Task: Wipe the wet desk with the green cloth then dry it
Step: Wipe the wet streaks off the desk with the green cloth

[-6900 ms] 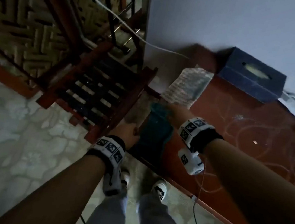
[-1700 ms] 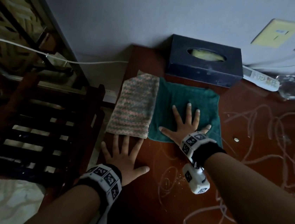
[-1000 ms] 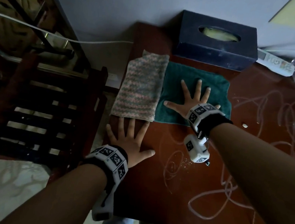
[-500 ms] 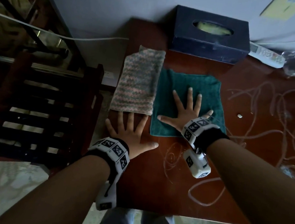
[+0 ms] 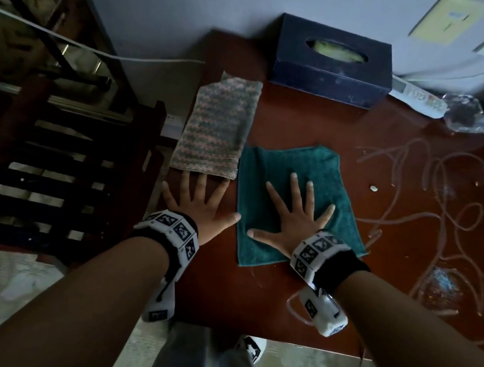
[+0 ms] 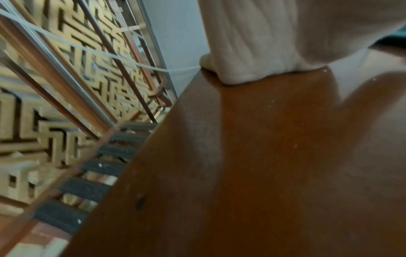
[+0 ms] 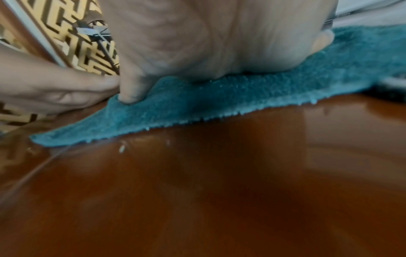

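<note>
The green cloth [image 5: 302, 172] lies flat on the reddish-brown desk [image 5: 251, 299]. My right hand [image 5: 294, 216] presses down on it with fingers spread; in the right wrist view the palm [image 7: 211, 45] sits on the cloth [image 7: 197, 107]. My left hand [image 5: 199, 202] rests flat on the bare desk to the left, its fingertips at the near edge of a striped knitted cloth [image 5: 219, 132]. Wet streaks [image 5: 458, 208] loop over the desk's right side. The left wrist view shows the heel of the left hand [image 6: 252, 43] on the wood.
A dark blue tissue box [image 5: 333, 61] stands at the back against the wall. A remote [image 5: 416, 96] and a clear glass object [image 5: 466, 113] lie at the back right. A dark wooden slatted rack [image 5: 64, 169] stands left of the desk. Crumbs [image 5: 373, 187] dot the surface.
My right hand has slid the green cloth toward me along the desk, after pushing it up toward the tissue box a second ago. The left hand has stayed flat beside the striped cloth.
</note>
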The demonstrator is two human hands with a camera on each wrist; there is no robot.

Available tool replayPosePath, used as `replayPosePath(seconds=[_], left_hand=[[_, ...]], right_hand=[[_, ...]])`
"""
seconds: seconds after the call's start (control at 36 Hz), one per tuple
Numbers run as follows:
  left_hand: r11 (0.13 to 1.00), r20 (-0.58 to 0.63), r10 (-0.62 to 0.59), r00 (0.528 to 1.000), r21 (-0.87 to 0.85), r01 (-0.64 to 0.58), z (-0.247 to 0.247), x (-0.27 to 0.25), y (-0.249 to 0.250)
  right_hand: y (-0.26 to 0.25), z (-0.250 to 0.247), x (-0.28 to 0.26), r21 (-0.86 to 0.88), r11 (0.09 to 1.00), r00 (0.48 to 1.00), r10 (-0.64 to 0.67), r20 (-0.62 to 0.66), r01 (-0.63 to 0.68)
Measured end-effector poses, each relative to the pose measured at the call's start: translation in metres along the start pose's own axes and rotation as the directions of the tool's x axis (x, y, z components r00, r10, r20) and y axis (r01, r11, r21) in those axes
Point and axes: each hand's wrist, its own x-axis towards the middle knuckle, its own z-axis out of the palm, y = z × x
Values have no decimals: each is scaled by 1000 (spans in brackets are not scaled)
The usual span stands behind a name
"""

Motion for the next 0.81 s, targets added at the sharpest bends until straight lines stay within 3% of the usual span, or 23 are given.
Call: replayPosePath(seconds=[0.22, 0.81], left_hand=[[998, -135, -65, 989, -16, 64, 4, -15, 8], [989, -104, -87, 991, -127, 73, 29, -8, 7]], right_hand=[[7, 1, -11, 5, 1000, 999, 0, 39, 0], [-5, -26, 27, 75, 995, 997, 73, -25, -71]])
